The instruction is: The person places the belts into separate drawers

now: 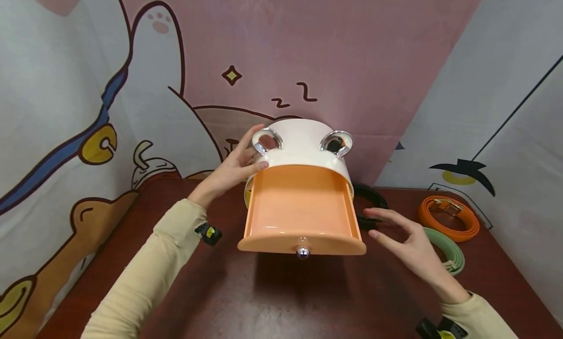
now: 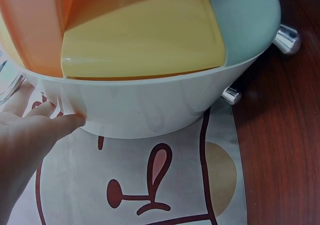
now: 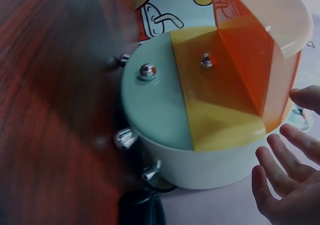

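Observation:
A round white drawer box (image 1: 303, 134) with two silver rings on top stands near the back of the table. Its orange top drawer (image 1: 303, 197), with a silver knob (image 1: 303, 252), is pulled well out and holds nothing. Below it, a yellow drawer (image 3: 215, 100) and a green drawer (image 3: 155, 95) sit flush in the shell. My left hand (image 1: 235, 165) holds the box's upper left side, thumb on the front rim and fingers along the shell. Right of the orange drawer, my right hand (image 1: 409, 239) hovers apart from it, fingers spread and nothing in them.
Three coiled belts lie at the table's right: a black belt (image 1: 371, 197) by the box, an orange belt (image 1: 468, 226) at the back and a green belt (image 1: 453, 253) partly behind my right hand. A printed cloth (image 1: 352, 60) hangs behind the table (image 1: 246, 300).

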The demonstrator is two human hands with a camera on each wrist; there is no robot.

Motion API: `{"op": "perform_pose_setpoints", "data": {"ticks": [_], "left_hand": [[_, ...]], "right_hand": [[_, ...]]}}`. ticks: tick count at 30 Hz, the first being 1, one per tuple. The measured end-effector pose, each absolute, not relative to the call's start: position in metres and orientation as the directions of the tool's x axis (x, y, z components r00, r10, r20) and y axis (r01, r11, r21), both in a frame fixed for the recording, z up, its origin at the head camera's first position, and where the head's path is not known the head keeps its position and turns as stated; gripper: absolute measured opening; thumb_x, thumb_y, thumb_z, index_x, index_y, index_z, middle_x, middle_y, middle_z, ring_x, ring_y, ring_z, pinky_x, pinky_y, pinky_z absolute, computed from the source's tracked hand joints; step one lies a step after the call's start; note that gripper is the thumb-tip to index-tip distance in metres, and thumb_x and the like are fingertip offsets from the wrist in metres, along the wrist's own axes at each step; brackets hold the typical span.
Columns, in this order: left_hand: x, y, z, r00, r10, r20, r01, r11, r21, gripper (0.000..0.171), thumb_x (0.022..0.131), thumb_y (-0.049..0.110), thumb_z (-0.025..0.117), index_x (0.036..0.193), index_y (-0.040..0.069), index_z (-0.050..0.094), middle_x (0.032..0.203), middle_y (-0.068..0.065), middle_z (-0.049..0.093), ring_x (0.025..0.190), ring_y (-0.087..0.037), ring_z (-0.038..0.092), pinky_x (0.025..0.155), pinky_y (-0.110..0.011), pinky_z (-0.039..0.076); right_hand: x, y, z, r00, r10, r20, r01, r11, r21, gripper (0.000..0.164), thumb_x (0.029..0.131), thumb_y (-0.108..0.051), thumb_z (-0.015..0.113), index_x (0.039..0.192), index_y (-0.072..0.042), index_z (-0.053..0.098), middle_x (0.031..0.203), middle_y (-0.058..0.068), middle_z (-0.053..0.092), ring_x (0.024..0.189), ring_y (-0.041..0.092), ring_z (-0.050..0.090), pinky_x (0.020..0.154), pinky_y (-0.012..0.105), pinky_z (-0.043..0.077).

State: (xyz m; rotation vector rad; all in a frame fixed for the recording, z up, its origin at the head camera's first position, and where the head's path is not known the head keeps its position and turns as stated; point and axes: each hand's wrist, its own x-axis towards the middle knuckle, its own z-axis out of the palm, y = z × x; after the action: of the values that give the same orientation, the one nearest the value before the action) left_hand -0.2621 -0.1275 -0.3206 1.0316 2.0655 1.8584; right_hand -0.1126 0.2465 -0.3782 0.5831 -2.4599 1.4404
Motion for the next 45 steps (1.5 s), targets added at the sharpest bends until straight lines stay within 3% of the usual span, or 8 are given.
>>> {"op": "perform_pose_setpoints", "data": {"ticks": [14,17,21,24,32,39,45], "left_hand": [[-0.263,-0.127,-0.321,-0.733,0.597,0.324,0.372,-0.046,0.927,0.080,0.097,0.001,0.055,0.155,0.032,0.010,0.141,-0.015,0.046,0.106,-0.034,0.057,0.086,-0.043,0.050],[-0.263,-0.127,-0.321,-0.731,0.599,0.327,0.369,-0.057,0.928,0.080,0.097,0.000,0.055,0.155,0.031,0.010,0.140,-0.015,0.047,0.104,-0.034,0.058,0.085,-0.043,0.051],[-0.262,-0.127,-0.321,-0.730,0.600,0.327,0.365,-0.062,0.929,0.080,0.097,0.001,0.055,0.155,0.030,0.009,0.139,-0.016,0.047,0.105,-0.033,0.058,0.085,-0.043,0.051],[-0.262,-0.127,-0.321,-0.731,0.599,0.326,0.366,-0.059,0.929,0.079,0.097,0.002,0.055,0.155,0.033,0.011,0.141,-0.015,0.046,0.107,-0.033,0.058,0.086,-0.044,0.051],[-0.263,-0.126,-0.321,-0.736,0.592,0.328,0.373,-0.050,0.926,0.079,0.097,-0.001,0.054,0.156,0.027,0.009,0.144,-0.014,0.043,0.115,-0.034,0.053,0.090,-0.046,0.048],[-0.262,-0.126,-0.320,-0.737,0.590,0.330,0.371,-0.055,0.927,0.079,0.097,0.000,0.055,0.154,0.034,0.012,0.144,-0.013,0.043,0.116,-0.034,0.053,0.091,-0.045,0.048],[-0.262,-0.126,-0.320,-0.736,0.590,0.332,0.376,-0.052,0.925,0.079,0.097,0.000,0.054,0.154,0.034,0.012,0.145,-0.013,0.042,0.116,-0.034,0.053,0.091,-0.046,0.048]], "right_hand": [[-0.124,0.257,-0.398,-0.930,-0.167,0.328,-0.367,0.502,-0.784,0.054,0.093,-0.008,0.066,0.143,-0.012,0.047,0.141,0.011,0.046,0.118,-0.004,0.044,0.092,0.011,0.036],[-0.127,0.260,-0.402,-0.937,-0.172,0.303,-0.348,0.520,-0.780,0.057,0.094,-0.010,0.065,0.146,-0.014,0.042,0.145,0.011,0.041,0.126,0.003,0.040,0.094,0.010,0.032],[-0.131,0.263,-0.407,-0.951,-0.166,0.261,-0.309,0.523,-0.794,0.060,0.095,-0.014,0.064,0.149,-0.013,0.037,0.150,0.015,0.034,0.135,0.032,0.033,0.107,0.041,0.032],[-0.135,0.264,-0.411,-0.960,-0.154,0.235,-0.281,0.511,-0.813,0.062,0.096,-0.016,0.063,0.150,-0.012,0.034,0.152,0.017,0.030,0.134,0.046,0.028,0.096,0.068,0.027],[-0.145,0.269,-0.419,-0.973,-0.125,0.196,-0.232,0.512,-0.827,0.065,0.096,-0.021,0.063,0.152,-0.013,0.031,0.154,0.018,0.026,0.138,0.045,0.019,0.095,0.074,0.020],[-0.154,0.278,-0.422,-0.982,-0.098,0.162,-0.189,0.515,-0.836,0.068,0.096,-0.020,0.063,0.152,-0.010,0.027,0.154,0.023,0.022,0.139,0.047,0.015,0.096,0.075,0.016],[-0.160,0.282,-0.425,-0.988,-0.077,0.135,-0.155,0.503,-0.850,0.070,0.097,-0.020,0.062,0.153,-0.009,0.024,0.154,0.025,0.019,0.138,0.048,0.013,0.097,0.075,0.015]]}}
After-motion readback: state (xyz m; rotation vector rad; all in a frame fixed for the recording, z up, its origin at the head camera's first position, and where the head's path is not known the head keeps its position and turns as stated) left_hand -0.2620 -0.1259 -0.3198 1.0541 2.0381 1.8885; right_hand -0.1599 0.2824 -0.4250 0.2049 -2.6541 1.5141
